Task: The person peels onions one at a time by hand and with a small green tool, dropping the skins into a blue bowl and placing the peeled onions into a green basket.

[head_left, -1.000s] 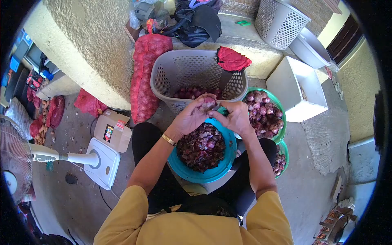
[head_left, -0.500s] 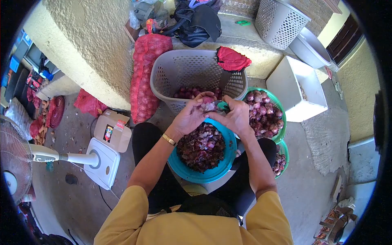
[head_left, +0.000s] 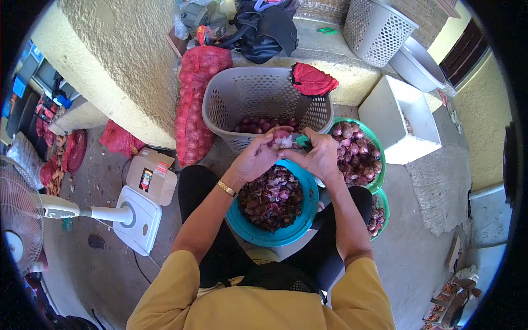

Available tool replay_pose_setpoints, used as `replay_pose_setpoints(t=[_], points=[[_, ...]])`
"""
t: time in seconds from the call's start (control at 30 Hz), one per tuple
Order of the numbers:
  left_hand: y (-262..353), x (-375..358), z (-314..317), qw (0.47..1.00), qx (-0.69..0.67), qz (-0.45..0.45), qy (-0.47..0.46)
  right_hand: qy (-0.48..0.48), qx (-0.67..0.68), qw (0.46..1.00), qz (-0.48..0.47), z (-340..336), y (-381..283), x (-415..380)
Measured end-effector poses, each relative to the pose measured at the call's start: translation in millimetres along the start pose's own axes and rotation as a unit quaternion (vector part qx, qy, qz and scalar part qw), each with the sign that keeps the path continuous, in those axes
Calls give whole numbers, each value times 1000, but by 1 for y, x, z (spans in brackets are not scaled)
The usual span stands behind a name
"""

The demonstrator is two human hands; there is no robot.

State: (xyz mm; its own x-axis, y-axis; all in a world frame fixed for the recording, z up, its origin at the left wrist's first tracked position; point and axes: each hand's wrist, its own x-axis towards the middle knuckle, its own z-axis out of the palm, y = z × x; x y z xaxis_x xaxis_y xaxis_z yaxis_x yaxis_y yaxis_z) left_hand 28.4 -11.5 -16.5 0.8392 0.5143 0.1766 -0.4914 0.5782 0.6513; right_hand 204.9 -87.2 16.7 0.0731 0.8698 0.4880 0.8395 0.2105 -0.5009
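Observation:
My left hand is closed around a red onion, with loose pale skin on its near side. In my right hand is what looks like a small green-handled knife; its blade is hard to make out. The right thumb lies against the onion. Both hands are over the far rim of a blue basin that holds dark onion peelings. Just beyond them stands a grey perforated basket with smooth red onions at its bottom.
Green baskets of unpeeled onions stand at the right, near a white box. A red mesh sack leans left of the grey basket, a red cloth hanging on its rim. A fan stands at the left.
The onion has turned in my left hand and more of its pale, stripped side shows. My right hand has shifted slightly, with the green handle still in it.

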Motion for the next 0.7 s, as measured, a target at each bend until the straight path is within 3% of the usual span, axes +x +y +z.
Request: replay_pose_setpoints(t=[0.13, 0.2, 0.3, 0.43, 0.5, 0.6, 0.7], points=[[-2, -1, 0, 998, 58, -20, 10, 18, 28, 999, 30, 3, 4, 0], [-3, -2, -5, 984, 177, -20, 31, 33, 50, 997, 45, 5, 5, -1], [-2, -1, -12, 977, 207, -22, 38, 21, 52, 996, 68, 7, 5, -1], [-9, -1, -19, 979, 193, -37, 60, -1, 70, 997, 21, -1, -2, 1], [-12, 0, -10, 977, 168, -40, 128, -24, 51, 998, 5, -2, -5, 2], [-11, 0, -21, 974, 209, -63, 64, -23, 39, 999, 7, 1, -3, 1], [-11, 0, -15, 970, 220, -52, 95, -20, 23, 1000, -2, 1, -3, 2]])
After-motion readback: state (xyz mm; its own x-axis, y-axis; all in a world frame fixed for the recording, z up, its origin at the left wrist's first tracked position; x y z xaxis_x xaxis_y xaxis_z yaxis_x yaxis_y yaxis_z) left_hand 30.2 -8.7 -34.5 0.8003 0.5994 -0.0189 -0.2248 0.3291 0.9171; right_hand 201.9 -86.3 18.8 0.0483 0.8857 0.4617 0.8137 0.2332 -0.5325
